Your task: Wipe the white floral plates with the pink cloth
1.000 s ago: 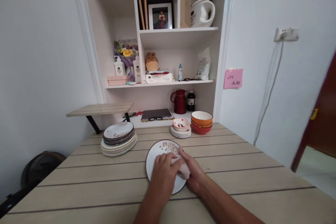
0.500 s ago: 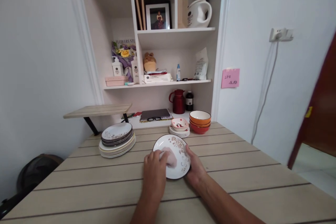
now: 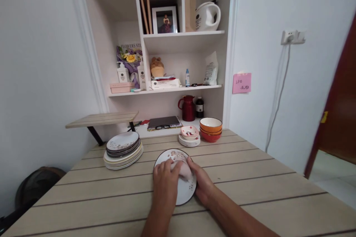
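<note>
A white plate (image 3: 183, 192) with a dark rim and brown flower pattern is in front of me, over the slatted table. My right hand (image 3: 204, 183) grips its right edge, thumb on top and fingers out of sight underneath. Bunched under the fingers of my left hand (image 3: 167, 181) is a pale pink cloth (image 3: 185, 170), pressed against the plate's face. Part of the cloth is hidden by that hand.
To the left stands a stack of plates (image 3: 122, 152). Small dishes (image 3: 189, 135) and orange and red bowls (image 3: 210, 129) are piled at the table's back. Behind them are a red jug (image 3: 187, 108) and a shelf unit (image 3: 183, 35). A raised wooden stand (image 3: 101, 118) sits at the back left.
The plate has come slightly left and nearer to me, with my right hand still on its edge. My left hand and the cloth have shifted over its surface toward the right hand.
</note>
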The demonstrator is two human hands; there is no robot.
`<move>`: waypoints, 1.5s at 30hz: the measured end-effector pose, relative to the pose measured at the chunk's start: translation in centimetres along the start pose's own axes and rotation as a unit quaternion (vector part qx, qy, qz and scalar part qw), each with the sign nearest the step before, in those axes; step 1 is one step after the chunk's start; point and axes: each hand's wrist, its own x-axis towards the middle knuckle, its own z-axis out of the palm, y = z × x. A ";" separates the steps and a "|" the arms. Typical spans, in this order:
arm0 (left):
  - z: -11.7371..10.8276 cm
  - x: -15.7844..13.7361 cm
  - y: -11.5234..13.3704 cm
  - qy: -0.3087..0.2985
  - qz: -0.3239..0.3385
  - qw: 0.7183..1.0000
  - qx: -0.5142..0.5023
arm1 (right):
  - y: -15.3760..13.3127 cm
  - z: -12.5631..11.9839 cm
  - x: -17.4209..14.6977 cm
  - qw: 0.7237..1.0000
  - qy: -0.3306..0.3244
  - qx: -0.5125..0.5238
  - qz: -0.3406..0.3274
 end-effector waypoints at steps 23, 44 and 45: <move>0.5 -0.7 0.7 0.017 0.047 0.999 0.004 | -1.4 -1.6 0.9 0.994 0.047 0.081 -0.047; -0.1 -0.2 -0.4 0.013 -0.081 0.996 0.035 | -1.5 -2.5 1.4 0.989 0.095 0.095 -0.064; -0.1 -0.2 -0.5 0.014 -0.072 0.997 0.038 | -1.7 -2.6 1.5 0.988 0.100 0.094 -0.069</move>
